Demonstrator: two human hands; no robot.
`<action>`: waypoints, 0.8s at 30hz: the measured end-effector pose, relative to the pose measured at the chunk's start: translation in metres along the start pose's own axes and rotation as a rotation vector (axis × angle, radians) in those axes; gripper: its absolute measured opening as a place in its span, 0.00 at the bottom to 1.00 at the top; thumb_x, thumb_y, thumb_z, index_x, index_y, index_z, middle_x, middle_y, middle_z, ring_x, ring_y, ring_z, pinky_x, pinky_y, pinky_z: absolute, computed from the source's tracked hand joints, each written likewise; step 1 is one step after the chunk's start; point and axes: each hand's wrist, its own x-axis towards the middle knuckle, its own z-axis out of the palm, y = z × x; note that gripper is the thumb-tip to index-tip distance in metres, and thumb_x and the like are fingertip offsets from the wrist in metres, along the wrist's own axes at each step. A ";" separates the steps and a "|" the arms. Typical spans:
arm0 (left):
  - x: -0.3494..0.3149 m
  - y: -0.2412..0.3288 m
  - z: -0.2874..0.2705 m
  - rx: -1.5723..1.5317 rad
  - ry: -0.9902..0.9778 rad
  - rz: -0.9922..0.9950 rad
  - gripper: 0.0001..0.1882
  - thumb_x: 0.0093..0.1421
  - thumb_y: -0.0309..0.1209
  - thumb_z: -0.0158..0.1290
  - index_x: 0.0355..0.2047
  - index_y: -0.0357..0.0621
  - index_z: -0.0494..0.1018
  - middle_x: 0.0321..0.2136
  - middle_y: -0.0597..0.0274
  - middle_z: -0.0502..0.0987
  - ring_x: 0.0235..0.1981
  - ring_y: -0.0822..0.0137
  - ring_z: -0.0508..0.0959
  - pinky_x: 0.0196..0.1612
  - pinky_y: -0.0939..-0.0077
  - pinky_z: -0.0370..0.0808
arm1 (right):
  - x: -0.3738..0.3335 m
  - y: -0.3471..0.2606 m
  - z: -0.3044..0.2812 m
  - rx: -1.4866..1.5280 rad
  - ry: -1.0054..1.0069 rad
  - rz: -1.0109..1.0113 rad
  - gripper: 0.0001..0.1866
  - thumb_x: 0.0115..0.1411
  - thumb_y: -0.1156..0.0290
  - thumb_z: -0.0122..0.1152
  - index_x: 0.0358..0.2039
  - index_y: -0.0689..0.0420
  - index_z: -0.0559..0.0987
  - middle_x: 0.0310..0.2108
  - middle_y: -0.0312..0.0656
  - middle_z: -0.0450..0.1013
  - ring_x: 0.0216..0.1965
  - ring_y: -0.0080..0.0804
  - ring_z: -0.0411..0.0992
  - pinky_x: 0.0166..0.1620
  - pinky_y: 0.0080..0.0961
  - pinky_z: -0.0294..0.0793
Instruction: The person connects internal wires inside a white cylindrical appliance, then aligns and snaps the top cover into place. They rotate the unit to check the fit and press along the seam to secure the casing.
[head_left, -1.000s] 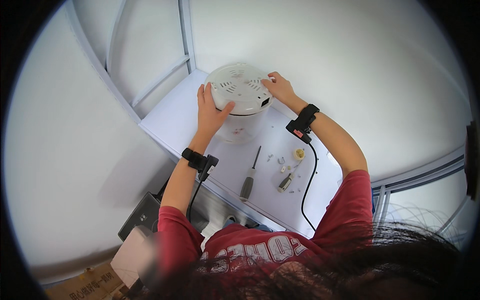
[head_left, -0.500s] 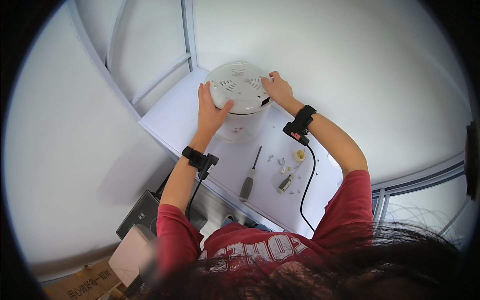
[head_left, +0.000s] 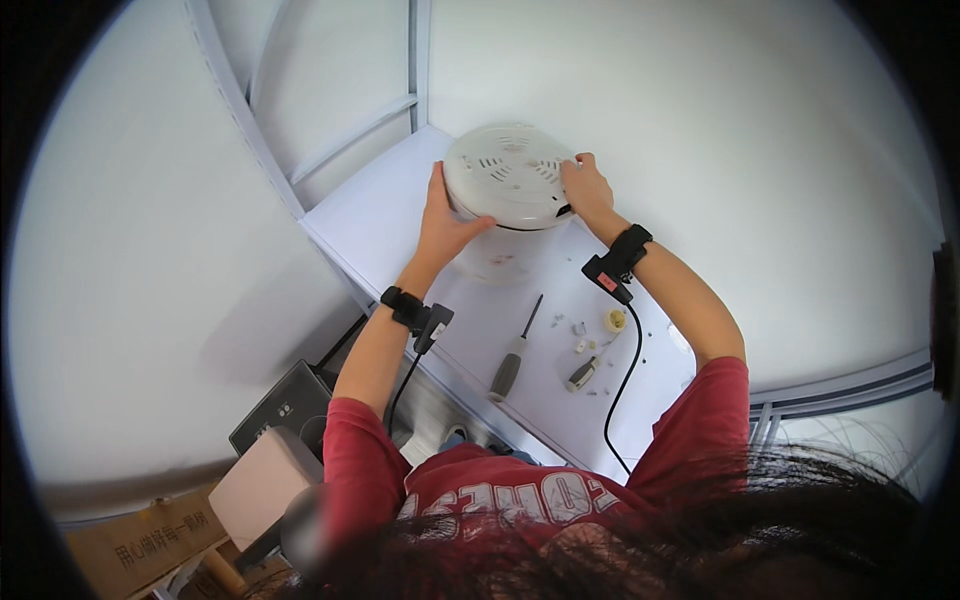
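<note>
A white rice cooker [head_left: 500,250] stands upside down on the white table, its round vented base [head_left: 515,180] facing up. A black socket [head_left: 564,211] is set in the near right side of the base, and a dark seam line runs beneath its rim. My left hand [head_left: 450,232] grips the rim from the left, thumb along the near side and fingers round the far left edge. On the right edge, my right hand [head_left: 590,190] is closed with its fingers curled over the rim; its fingertips are partly hidden.
Nearer me lie a long screwdriver [head_left: 510,370], a short screwdriver [head_left: 583,374], a small yellowish round part [head_left: 614,320] and several small loose pieces. A black cable [head_left: 632,370] hangs from my right wrist band. White walls stand close behind and beside the table [head_left: 470,335].
The whole view has shifted, so the table and tools appear farther right. My left fingers have moved from the top of the base down round its edge. My right hand stays at the right rim.
</note>
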 end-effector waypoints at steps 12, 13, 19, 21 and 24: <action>0.001 -0.012 0.002 0.078 -0.009 0.031 0.57 0.47 0.40 0.67 0.66 0.31 0.42 0.65 0.42 0.51 0.66 0.52 0.54 0.66 0.64 0.52 | 0.000 0.000 -0.001 -0.081 -0.036 -0.073 0.39 0.56 0.38 0.48 0.49 0.67 0.65 0.38 0.61 0.76 0.41 0.57 0.76 0.44 0.44 0.74; 0.001 -0.009 0.002 0.063 -0.017 0.026 0.56 0.48 0.39 0.67 0.66 0.31 0.42 0.64 0.42 0.52 0.65 0.52 0.54 0.66 0.64 0.52 | 0.000 0.000 -0.004 -0.077 -0.066 -0.078 0.42 0.55 0.36 0.50 0.48 0.69 0.64 0.38 0.61 0.76 0.41 0.56 0.76 0.43 0.44 0.75; 0.012 -0.016 0.005 -0.022 0.084 0.014 0.49 0.53 0.39 0.63 0.64 0.30 0.45 0.57 0.40 0.61 0.59 0.53 0.63 0.61 0.66 0.61 | 0.006 -0.002 -0.002 -0.121 -0.099 -0.091 0.51 0.49 0.32 0.57 0.48 0.74 0.62 0.38 0.62 0.75 0.39 0.51 0.77 0.41 0.39 0.76; 0.017 -0.008 0.009 0.014 0.077 -0.106 0.47 0.55 0.39 0.62 0.63 0.29 0.47 0.54 0.41 0.64 0.56 0.54 0.67 0.58 0.66 0.65 | 0.009 0.007 -0.007 0.064 -0.177 -0.046 0.52 0.47 0.33 0.60 0.49 0.75 0.61 0.39 0.61 0.74 0.39 0.48 0.77 0.41 0.38 0.77; 0.027 -0.005 0.009 0.065 0.091 -0.119 0.44 0.55 0.40 0.61 0.62 0.29 0.50 0.52 0.41 0.67 0.52 0.53 0.71 0.54 0.65 0.69 | 0.009 0.005 -0.013 0.226 -0.295 0.003 0.56 0.45 0.34 0.64 0.52 0.77 0.58 0.43 0.60 0.72 0.40 0.43 0.77 0.39 0.36 0.77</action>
